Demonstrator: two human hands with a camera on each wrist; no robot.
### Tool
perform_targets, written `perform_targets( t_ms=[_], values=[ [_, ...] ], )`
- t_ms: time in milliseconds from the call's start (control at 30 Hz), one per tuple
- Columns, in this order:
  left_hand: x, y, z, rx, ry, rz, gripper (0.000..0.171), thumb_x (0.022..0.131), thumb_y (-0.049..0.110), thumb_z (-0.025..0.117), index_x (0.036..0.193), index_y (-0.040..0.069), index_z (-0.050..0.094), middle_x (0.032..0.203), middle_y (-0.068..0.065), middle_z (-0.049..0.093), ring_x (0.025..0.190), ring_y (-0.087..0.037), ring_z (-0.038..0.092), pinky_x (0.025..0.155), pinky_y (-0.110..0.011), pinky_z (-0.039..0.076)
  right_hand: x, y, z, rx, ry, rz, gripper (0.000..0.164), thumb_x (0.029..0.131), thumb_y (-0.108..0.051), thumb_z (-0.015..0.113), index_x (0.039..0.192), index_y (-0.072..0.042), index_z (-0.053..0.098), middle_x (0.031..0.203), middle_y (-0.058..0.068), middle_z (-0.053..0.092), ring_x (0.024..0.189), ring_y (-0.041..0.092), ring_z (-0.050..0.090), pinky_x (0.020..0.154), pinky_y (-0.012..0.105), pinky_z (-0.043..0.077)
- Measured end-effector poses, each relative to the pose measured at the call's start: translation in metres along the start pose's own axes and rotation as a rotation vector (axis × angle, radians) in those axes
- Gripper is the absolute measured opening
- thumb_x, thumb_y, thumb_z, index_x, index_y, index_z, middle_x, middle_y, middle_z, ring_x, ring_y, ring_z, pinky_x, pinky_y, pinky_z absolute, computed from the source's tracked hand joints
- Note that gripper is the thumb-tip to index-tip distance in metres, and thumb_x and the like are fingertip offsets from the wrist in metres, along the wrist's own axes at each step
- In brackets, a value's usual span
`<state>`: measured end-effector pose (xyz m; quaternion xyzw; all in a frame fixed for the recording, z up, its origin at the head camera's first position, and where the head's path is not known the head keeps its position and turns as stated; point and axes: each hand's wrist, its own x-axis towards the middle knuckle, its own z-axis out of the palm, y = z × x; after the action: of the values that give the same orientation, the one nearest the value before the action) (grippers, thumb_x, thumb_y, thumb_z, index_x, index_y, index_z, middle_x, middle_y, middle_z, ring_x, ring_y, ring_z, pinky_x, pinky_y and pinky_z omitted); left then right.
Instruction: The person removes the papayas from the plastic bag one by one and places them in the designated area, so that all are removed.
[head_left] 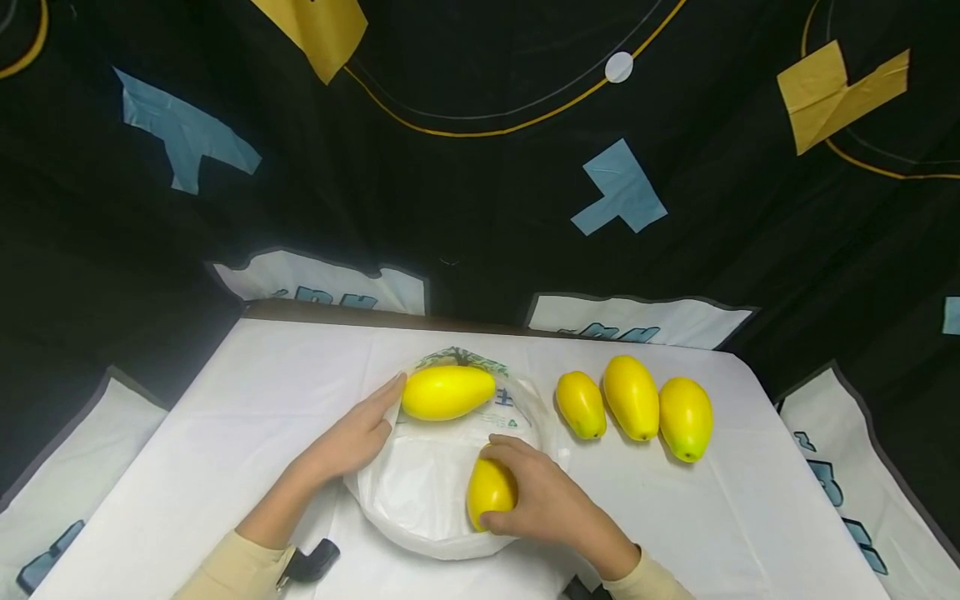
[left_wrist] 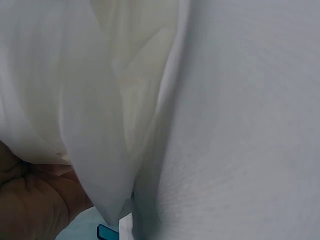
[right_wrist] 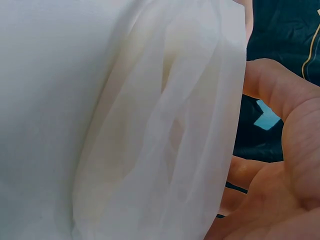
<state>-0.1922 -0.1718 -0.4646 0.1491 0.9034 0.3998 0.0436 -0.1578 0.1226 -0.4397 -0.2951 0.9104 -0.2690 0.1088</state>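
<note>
A white plastic bag (head_left: 427,467) with a green tree print lies spread on the table. One yellow papaya (head_left: 448,392) rests lengthwise at the bag's far part. My left hand (head_left: 352,437) is at the bag's left edge, fingers straight, fingertips right at that papaya's left end. Toward the near right of the bag, my right hand (head_left: 540,492) grips a second papaya (head_left: 491,490) between thumb and fingers. In the left wrist view the bag (left_wrist: 95,100) partly hides the left hand (left_wrist: 37,205). The right wrist view has bag folds (right_wrist: 165,130) in front of the right hand's fingers (right_wrist: 270,82).
Three more papayas, a small one (head_left: 581,405), a longer one (head_left: 632,398) and a rounder one (head_left: 686,419), stand in a row right of the bag. The white-covered table (head_left: 750,500) ends at a black curtain (head_left: 450,208) behind.
</note>
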Motion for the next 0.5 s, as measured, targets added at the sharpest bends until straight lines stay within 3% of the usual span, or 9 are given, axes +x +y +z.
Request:
perform_targets(
  t_ms=[500],
  values=[
    [-0.0004,0.001,-0.0004,0.003,0.001,-0.003,0.06,0.096,0.001,0.037,0.154,0.001,0.021,0.161,-0.013,0.017,0.147,-0.033,0.015,0.118,-0.05,0.015,-0.0025,0.0015,0.0032,0.015,0.071,-0.043,0.072,0.063,-0.027,0.083,0.13,-0.019,0.057,0.145,0.001,0.046,0.127,0.021,0.049,0.1,0.044,0.046]
  ],
)
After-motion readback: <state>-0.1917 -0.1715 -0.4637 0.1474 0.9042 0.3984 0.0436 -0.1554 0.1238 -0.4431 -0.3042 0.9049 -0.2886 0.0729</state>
